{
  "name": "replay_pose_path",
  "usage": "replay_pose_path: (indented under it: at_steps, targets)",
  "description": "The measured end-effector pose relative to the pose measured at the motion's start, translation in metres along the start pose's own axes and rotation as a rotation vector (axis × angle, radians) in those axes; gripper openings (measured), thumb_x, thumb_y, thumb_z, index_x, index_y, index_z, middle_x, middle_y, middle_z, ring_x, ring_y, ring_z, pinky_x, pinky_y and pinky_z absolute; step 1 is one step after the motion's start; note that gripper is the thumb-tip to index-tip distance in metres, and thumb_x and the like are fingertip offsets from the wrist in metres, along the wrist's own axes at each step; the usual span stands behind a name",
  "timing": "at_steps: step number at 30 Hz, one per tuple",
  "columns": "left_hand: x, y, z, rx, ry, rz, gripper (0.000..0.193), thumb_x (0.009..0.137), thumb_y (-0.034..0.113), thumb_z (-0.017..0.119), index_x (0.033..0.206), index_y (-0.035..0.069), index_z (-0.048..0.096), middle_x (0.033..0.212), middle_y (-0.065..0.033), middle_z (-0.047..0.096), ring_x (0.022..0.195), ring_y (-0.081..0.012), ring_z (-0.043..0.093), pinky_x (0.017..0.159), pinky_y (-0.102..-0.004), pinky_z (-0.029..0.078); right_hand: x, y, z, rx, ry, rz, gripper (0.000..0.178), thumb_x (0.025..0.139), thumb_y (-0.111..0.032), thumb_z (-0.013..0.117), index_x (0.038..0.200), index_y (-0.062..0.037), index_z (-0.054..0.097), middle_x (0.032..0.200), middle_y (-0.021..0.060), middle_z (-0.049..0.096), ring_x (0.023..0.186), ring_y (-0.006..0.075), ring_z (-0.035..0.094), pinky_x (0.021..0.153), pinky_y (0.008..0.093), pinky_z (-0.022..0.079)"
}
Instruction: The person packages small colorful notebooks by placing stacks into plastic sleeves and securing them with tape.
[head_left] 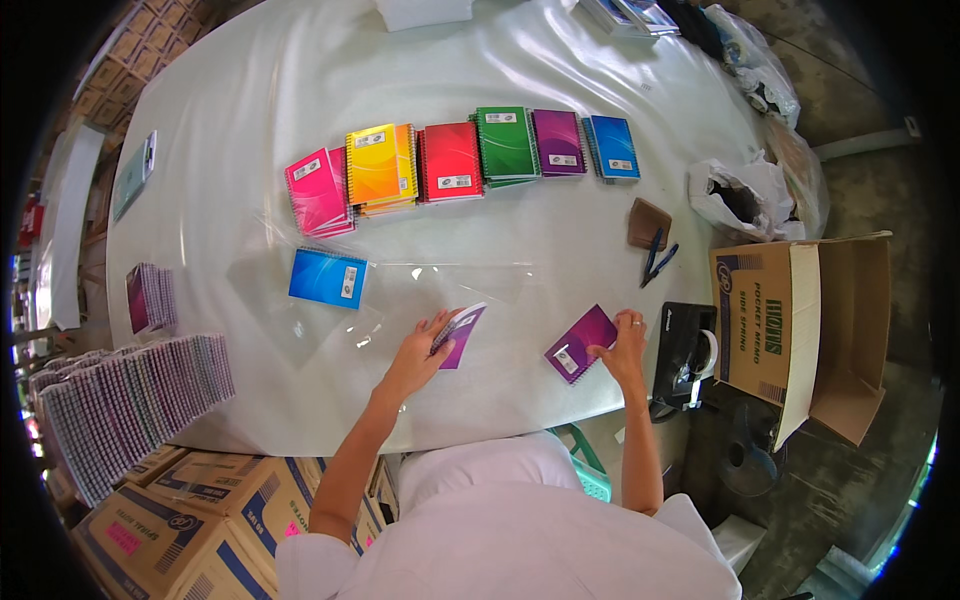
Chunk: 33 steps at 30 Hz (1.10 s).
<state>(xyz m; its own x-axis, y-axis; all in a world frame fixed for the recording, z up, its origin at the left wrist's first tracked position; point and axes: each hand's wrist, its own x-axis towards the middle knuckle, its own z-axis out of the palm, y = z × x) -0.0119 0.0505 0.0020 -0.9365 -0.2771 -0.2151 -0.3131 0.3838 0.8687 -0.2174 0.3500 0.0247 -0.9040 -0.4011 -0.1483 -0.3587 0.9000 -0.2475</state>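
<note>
My left hand (pixel 420 350) grips a small purple spiral notebook (pixel 462 340) by its bound side, tilted above the table. Farther right, my right hand (pixel 625 345) holds another purple spiral notebook (pixel 580 342) by its right edge, with thumb and fingers closed on it. A blue spiral notebook (pixel 327 278) lies flat to the left of my left hand. Clear plastic film (pixel 390 290) is spread around it and beyond my left hand. Past these, a row of notebook stacks runs across: pink (pixel 315 195), yellow (pixel 372 165), red (pixel 450 160), green (pixel 505 140), purple (pixel 557 140) and blue (pixel 612 147).
Many spiral notebooks (pixel 130 400) stand packed at the left edge. On the right are a brown wallet-like square (pixel 648 222), dark snips (pixel 657 258), a black tape dispenser (pixel 684 355) and an open carton (pixel 760 320). Cartons (pixel 210 480) sit below left.
</note>
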Motion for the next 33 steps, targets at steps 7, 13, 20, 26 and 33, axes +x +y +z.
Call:
replay_pose_path:
  at_steps: [7,13,20,26,33]
  targets:
    - [0.012,0.002,0.0,-0.137,-0.277,-0.274,0.05,0.089,0.022,0.059,0.137,0.014,0.048,0.148,-0.0209,0.032,0.132,-0.0399,0.036,0.109,-0.0467,0.031,-0.009,0.057,-0.02,0.532,-0.136,0.177,0.057,0.056,-0.008,0.087,0.097,-0.002,0.048,0.079,0.007,0.058,0.073,0.0226,0.058,0.065,0.0311,0.046]
    - [0.012,-0.02,0.008,0.065,-0.449,0.017,0.049,0.085,0.022,0.064,0.133,0.013,0.053,0.159,-0.0081,0.008,0.141,-0.0319,0.025,0.108,-0.0425,0.034,-0.006,0.044,-0.072,1.107,-0.273,0.275,0.057,0.062,-0.005,0.084,0.106,-0.0043,0.046,0.084,0.0089,0.064,0.074,0.0176,0.06,0.068,0.0295,0.048]
    - [0.008,-0.021,0.005,-0.15,-0.391,-0.04,0.046,0.084,0.02,0.065,0.127,0.008,0.057,0.157,-0.006,0.017,0.14,-0.0313,0.027,0.108,-0.0394,0.035,0.037,-0.043,-0.001,0.472,0.173,-0.173,0.048,0.064,-0.019,0.084,0.1,-0.0014,0.057,0.111,0.0144,0.056,0.098,0.0307,0.056,0.084,0.0389,0.045]
    - [0.001,-0.017,0.005,-0.214,-0.277,-0.037,0.046,0.085,0.017,0.065,0.127,0.003,0.055,0.155,-0.0061,0.025,0.134,-0.0275,0.039,0.104,-0.0344,0.037,0.099,-0.123,0.062,0.3,-0.329,-0.636,0.03,0.071,-0.007,0.076,0.091,-0.0024,0.053,0.091,0.0123,0.063,0.09,0.0239,0.063,0.071,0.0361,0.05]
    - [-0.009,-0.026,0.001,-0.591,-0.195,-0.221,0.037,0.089,0.018,0.065,0.119,-0.001,0.06,0.131,-0.0039,0.052,0.1,-0.0115,0.055,0.09,-0.028,0.044,0.206,-0.144,0.013,0.838,-0.123,-0.192,0.033,0.074,-0.01,0.077,0.096,-0.0025,0.053,0.079,0.0094,0.061,0.066,0.0199,0.063,0.058,0.0313,0.05]
